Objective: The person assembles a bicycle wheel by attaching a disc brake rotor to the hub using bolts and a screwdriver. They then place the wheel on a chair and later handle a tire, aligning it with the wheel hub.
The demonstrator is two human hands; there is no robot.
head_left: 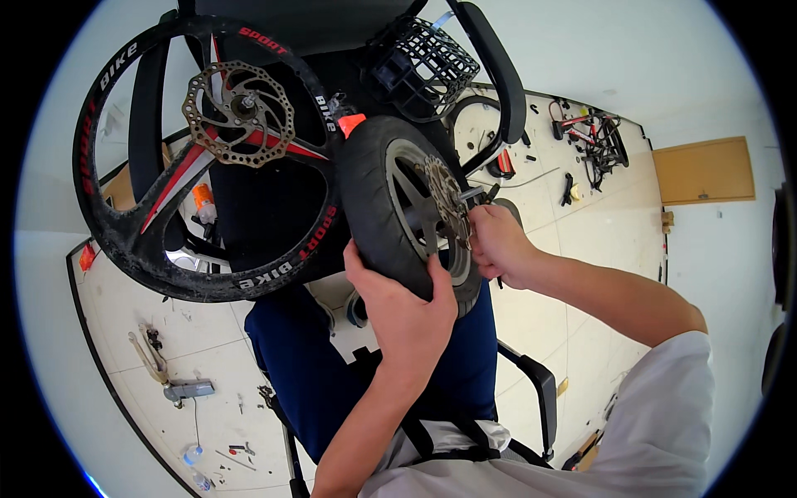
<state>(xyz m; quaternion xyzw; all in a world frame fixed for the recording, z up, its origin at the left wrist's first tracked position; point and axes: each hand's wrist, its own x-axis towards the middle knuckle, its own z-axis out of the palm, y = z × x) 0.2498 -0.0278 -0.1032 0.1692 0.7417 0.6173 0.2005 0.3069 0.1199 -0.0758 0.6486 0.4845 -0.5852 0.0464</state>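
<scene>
Between my knees a small wheel (386, 195) with a black rubber tyre and grey spokes stands tilted, with a metal brake disc (448, 199) on its right side. My left hand (407, 311) is closed round the near part of the tyre, the thumb reaching over to the rim. At the right edge of the disc, my right hand (502, 245) is closed beside the silver axle end (471, 192). Dark ends show around that fist, but the thing in it is mostly hidden. A larger black, red and white wheel (178, 187) with a disc lies just left of the tyre.
A black office chair (274, 83) in front carries the large wheel and a black basket (423, 66). An orange-capped bottle (203, 203) shows through the large wheel. Red and black frame parts (594, 137) and a grey metal part (187, 388) lie on the tiled floor.
</scene>
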